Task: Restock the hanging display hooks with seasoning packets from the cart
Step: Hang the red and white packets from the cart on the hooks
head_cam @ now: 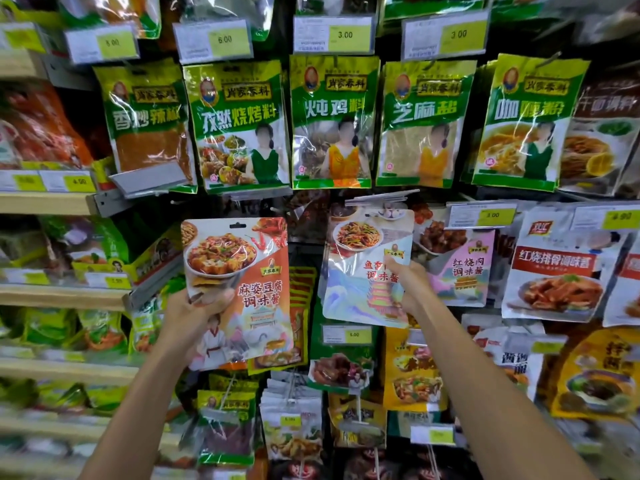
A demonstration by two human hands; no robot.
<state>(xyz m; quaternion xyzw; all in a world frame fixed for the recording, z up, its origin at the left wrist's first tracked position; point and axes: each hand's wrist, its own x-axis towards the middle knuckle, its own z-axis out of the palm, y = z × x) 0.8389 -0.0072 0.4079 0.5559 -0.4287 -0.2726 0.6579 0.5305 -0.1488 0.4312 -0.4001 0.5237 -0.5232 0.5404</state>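
My left hand (194, 315) grips an orange mapo tofu sauce packet (249, 271) by its lower left edge and holds it upright in front of the display. My right hand (405, 284) pinches a pale blue fish-flavour sauce packet (360, 271) at its right side. The top of that packet sits just under a metal display hook (381, 197) with a clear tag holder. I cannot tell whether the packet hangs on the hook. The cart is out of view.
A row of green seasoning packets (332, 123) hangs above, under yellow price tags (346, 34). A pink braised-pork packet (460, 268) and a white rib sauce packet (554, 271) hang to the right. Wooden shelves (52, 202) with bagged goods stand on the left. More packets hang below.
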